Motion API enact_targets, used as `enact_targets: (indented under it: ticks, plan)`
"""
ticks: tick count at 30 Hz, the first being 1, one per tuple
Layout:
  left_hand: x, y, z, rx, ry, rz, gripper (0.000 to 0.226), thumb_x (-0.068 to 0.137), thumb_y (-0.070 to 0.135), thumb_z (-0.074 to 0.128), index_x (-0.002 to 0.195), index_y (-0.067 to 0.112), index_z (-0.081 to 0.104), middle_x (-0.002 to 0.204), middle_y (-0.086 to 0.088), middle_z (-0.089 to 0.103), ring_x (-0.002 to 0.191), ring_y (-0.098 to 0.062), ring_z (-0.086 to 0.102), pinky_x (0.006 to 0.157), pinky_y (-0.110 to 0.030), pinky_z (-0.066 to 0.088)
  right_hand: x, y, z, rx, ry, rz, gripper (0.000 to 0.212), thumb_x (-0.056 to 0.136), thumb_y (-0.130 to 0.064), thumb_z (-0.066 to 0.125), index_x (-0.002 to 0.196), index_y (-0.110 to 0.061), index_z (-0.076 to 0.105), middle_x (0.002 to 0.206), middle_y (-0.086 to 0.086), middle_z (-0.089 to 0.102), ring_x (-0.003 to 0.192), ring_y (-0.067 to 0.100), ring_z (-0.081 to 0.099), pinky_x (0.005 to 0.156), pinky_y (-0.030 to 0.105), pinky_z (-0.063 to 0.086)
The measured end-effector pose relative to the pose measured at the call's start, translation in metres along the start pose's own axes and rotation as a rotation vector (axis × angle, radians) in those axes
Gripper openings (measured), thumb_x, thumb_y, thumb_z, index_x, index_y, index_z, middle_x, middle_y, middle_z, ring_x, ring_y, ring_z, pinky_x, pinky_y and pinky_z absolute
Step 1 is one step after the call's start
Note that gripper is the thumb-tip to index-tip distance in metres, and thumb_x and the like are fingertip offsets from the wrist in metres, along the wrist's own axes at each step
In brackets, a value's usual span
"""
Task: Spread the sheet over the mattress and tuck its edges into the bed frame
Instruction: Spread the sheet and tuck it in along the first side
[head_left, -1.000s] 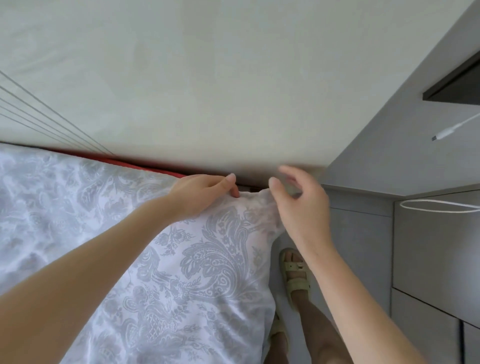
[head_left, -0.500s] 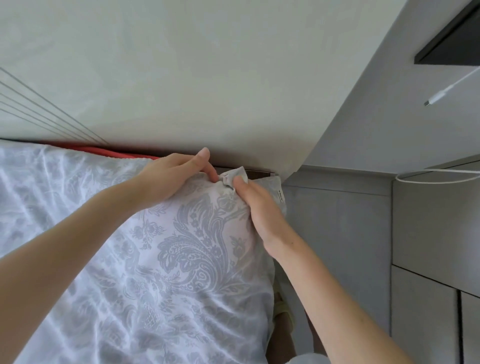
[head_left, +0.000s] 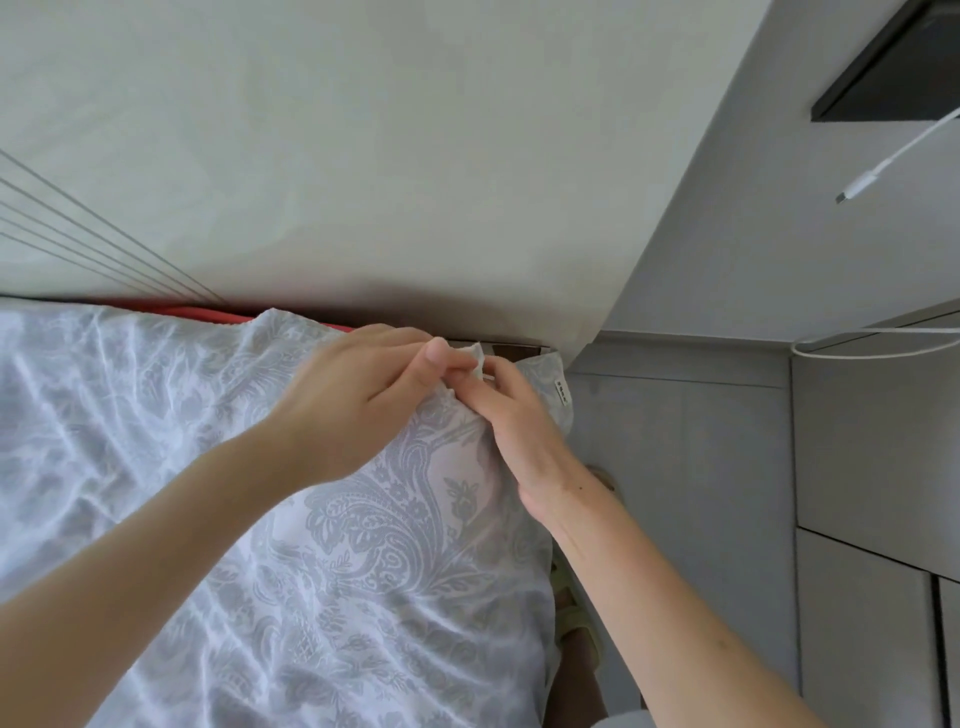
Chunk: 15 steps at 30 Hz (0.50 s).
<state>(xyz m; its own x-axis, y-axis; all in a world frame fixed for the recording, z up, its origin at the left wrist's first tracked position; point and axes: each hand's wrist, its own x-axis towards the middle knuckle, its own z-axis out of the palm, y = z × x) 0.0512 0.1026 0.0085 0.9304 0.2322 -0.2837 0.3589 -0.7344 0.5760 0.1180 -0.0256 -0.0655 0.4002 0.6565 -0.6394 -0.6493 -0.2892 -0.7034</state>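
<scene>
Hands meet at the foot of the pale wall (head_left: 363, 156), close to its right-hand corner. The left hand (head_left: 353, 410) and the right hand (head_left: 519, 431) both have their fingers (head_left: 434, 358) curled, pinching one small bunched fold at the corner of the sheet (head_left: 337, 571). The sheet, white with a grey floral pattern, lies creased over the bed, and its far edge runs along the base of the wall. A red strip (head_left: 208, 314) shows between that edge and the wall; whether it is the mattress cannot be told. A narrow dark strip of bed frame (head_left: 511, 347) sits right under the wall, just beyond the pinched fold. A small white label (head_left: 561, 391) hangs on the sheet's corner below the wall's end. Past the wall's corner to the right stand grey cabinets (head_left: 857, 597), with a white cable (head_left: 872, 171) dangling before them. A foot in a pale sandal (head_left: 576, 618) stands on the floor beside the bed.
</scene>
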Motion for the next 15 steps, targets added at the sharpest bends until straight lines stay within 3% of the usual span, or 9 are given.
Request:
enact_targets:
  ticks: [2, 5, 9, 11, 13, 15]
  plan:
    - [0.007, -0.004, 0.004, 0.028, -0.041, -0.046, 0.056, 0.092, 0.045, 0.014, 0.111, 0.033, 0.066, 0.106, 0.02, 0.061, 0.107, -0.009, 0.051, 0.096, -0.034, 0.039, -0.001, 0.001, -0.002, 0.034, 0.003, 0.006, 0.038, 0.082, -0.039, 0.068, 0.113, -0.019, 0.057, 0.095, -0.006, 0.07, 0.089, 0.007, 0.068, 0.072, 0.019, 0.051]
    - [0.017, -0.007, 0.011, 0.175, -0.111, -0.063, 0.063, 0.09, 0.051, 0.006, 0.108, 0.036, 0.065, 0.107, 0.023, 0.061, 0.107, -0.01, 0.046, 0.097, -0.033, 0.035, -0.001, 0.001, -0.001, 0.051, 0.016, 0.009, 0.046, 0.08, -0.039, 0.071, 0.118, -0.018, 0.053, 0.102, -0.003, 0.069, 0.093, 0.007, 0.067, 0.078, 0.021, 0.05]
    - [0.022, -0.008, 0.018, 0.248, -0.173, -0.059, 0.067, 0.094, 0.052, 0.002, 0.11, 0.034, 0.064, 0.117, 0.021, 0.057, 0.121, -0.007, 0.04, 0.116, -0.041, 0.009, -0.001, 0.003, -0.003, 0.066, 0.022, 0.007, 0.051, 0.08, -0.041, 0.07, 0.122, -0.019, 0.052, 0.108, -0.002, 0.067, 0.096, 0.006, 0.065, 0.079, 0.02, 0.049]
    - [0.019, -0.009, 0.018, 0.187, -0.163, -0.084, 0.07, 0.09, 0.056, 0.004, 0.103, 0.027, 0.066, 0.107, 0.014, 0.064, 0.114, -0.009, 0.049, 0.114, -0.037, 0.018, -0.002, 0.004, -0.006, 0.088, 0.001, 0.015, 0.063, 0.074, -0.045, 0.073, 0.127, -0.02, 0.049, 0.111, -0.002, 0.068, 0.102, 0.008, 0.064, 0.089, 0.026, 0.049]
    - [0.015, -0.009, 0.016, 0.198, -0.141, -0.102, 0.077, 0.085, 0.061, 0.0, 0.095, 0.022, 0.065, 0.094, 0.01, 0.065, 0.101, -0.012, 0.054, 0.1, -0.037, 0.037, -0.005, 0.006, -0.007, 0.078, -0.017, 0.037, 0.07, 0.066, -0.054, 0.072, 0.126, -0.027, 0.05, 0.116, -0.002, 0.066, 0.108, 0.011, 0.061, 0.096, 0.032, 0.045]
    - [0.01, -0.005, 0.011, 0.216, -0.127, -0.11, 0.075, 0.084, 0.061, 0.0, 0.095, 0.024, 0.064, 0.09, 0.011, 0.064, 0.096, -0.011, 0.053, 0.086, -0.038, 0.043, -0.011, 0.011, -0.009, 0.061, 0.031, 0.019, 0.065, 0.063, -0.061, 0.068, 0.12, -0.033, 0.054, 0.117, -0.003, 0.065, 0.11, 0.012, 0.06, 0.095, 0.033, 0.045]
